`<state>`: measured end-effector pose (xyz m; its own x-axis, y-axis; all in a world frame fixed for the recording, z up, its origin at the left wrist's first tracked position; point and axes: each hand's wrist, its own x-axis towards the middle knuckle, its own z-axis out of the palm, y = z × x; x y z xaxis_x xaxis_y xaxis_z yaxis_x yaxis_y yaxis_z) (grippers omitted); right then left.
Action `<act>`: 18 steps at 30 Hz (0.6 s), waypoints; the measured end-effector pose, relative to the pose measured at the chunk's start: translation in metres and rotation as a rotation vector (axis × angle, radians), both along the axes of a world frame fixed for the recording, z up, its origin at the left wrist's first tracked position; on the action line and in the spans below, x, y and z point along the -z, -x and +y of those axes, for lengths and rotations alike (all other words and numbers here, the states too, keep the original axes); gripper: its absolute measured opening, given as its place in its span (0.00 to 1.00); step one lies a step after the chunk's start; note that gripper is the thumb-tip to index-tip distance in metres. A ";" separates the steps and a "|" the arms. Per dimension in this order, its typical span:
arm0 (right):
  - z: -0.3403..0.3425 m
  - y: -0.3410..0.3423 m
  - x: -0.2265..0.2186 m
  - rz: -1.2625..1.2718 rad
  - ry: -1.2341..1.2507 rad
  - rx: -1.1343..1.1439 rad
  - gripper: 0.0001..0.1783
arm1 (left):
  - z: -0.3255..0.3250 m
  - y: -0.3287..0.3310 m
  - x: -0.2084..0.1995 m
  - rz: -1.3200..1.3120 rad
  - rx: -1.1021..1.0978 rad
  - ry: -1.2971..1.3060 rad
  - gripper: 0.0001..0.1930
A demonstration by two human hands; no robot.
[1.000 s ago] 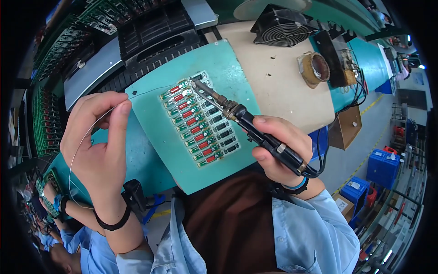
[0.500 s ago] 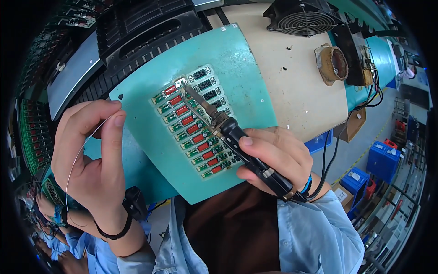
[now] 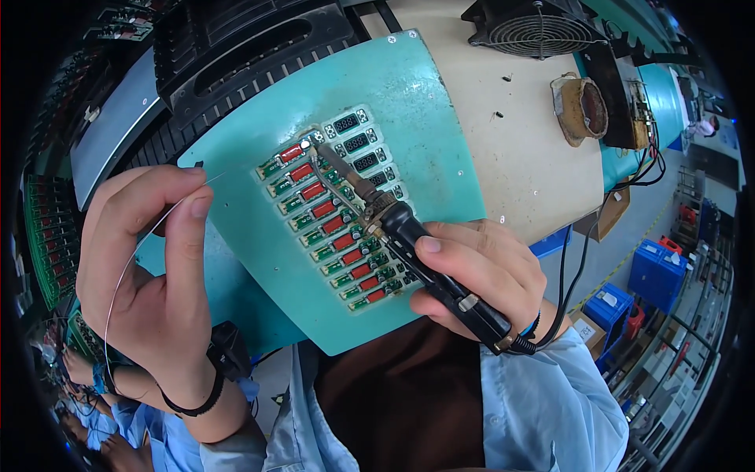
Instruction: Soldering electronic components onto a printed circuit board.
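My left hand (image 3: 153, 259) pinches a thin solder wire (image 3: 118, 287) between thumb and forefinger. A short end of the wire sticks out past the fingertips, and the rest curves down along the palm. My right hand (image 3: 491, 271) grips a black-handled soldering iron (image 3: 409, 236) with a thin metal tube alongside its shaft. The iron's tip is at the upper end of a panel of green circuit boards (image 3: 334, 224), near the topmost red component (image 3: 291, 152); whether it touches cannot be made out. Dark digit displays (image 3: 356, 143) line the panel's right side. The panel rests on a teal sheet (image 3: 267, 271).
A black slotted rack (image 3: 236, 63) stands at the far left. Across the beige worktop (image 3: 503, 165) are a fan with a round grille (image 3: 539, 35) and a brown ring-shaped holder (image 3: 582, 110). Green boards (image 3: 51, 236) stand at left. Blue bins (image 3: 657, 275) sit at right; co-workers' arms show lower left.
My left hand has shifted slightly left, and a short wire end now shows beyond its fingertips. The iron stays near the panel's top end. The whole view has shifted slightly.
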<state>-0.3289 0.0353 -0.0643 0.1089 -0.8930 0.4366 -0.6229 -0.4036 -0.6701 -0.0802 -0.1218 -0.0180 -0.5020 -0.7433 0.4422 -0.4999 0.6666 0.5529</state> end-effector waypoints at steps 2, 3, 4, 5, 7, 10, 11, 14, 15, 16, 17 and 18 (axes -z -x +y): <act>0.001 0.000 0.001 -0.005 0.005 0.007 0.27 | -0.001 0.000 0.000 -0.023 0.004 -0.002 0.08; 0.001 0.000 0.001 -0.006 0.004 0.007 0.27 | -0.001 0.001 0.000 -0.023 0.004 -0.003 0.08; 0.000 0.000 0.000 -0.005 -0.002 0.006 0.27 | -0.001 0.001 0.000 -0.013 0.006 -0.011 0.08; 0.000 0.000 -0.001 -0.005 -0.009 0.006 0.27 | -0.001 0.001 0.001 -0.003 0.009 -0.019 0.08; 0.001 0.000 -0.001 -0.006 -0.016 0.005 0.27 | -0.001 0.002 0.001 0.005 0.011 -0.028 0.08; 0.002 0.000 0.000 -0.018 -0.029 0.003 0.28 | 0.000 0.002 0.000 -0.006 0.009 -0.030 0.08; 0.002 0.000 0.000 -0.018 -0.030 0.003 0.28 | 0.000 0.002 0.000 -0.007 0.009 -0.032 0.08; 0.002 -0.002 0.000 -0.031 -0.034 0.011 0.29 | -0.001 0.001 0.000 -0.008 0.013 -0.035 0.09; 0.002 -0.002 0.000 -0.032 -0.034 0.010 0.29 | -0.001 0.001 0.000 -0.009 0.012 -0.036 0.09; 0.003 -0.002 0.000 -0.032 -0.044 0.010 0.29 | -0.001 0.001 0.000 -0.011 0.013 -0.034 0.09; 0.003 -0.001 -0.001 -0.032 -0.053 0.009 0.30 | -0.002 0.001 0.001 -0.013 0.013 -0.033 0.09; 0.003 -0.001 -0.001 -0.031 -0.062 0.008 0.30 | -0.002 0.002 0.001 -0.015 0.012 -0.031 0.09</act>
<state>-0.3279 0.0386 -0.0631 0.0883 -0.9195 0.3831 -0.6044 -0.3552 -0.7132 -0.0820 -0.1236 -0.0192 -0.5179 -0.7500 0.4115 -0.5003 0.6557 0.5655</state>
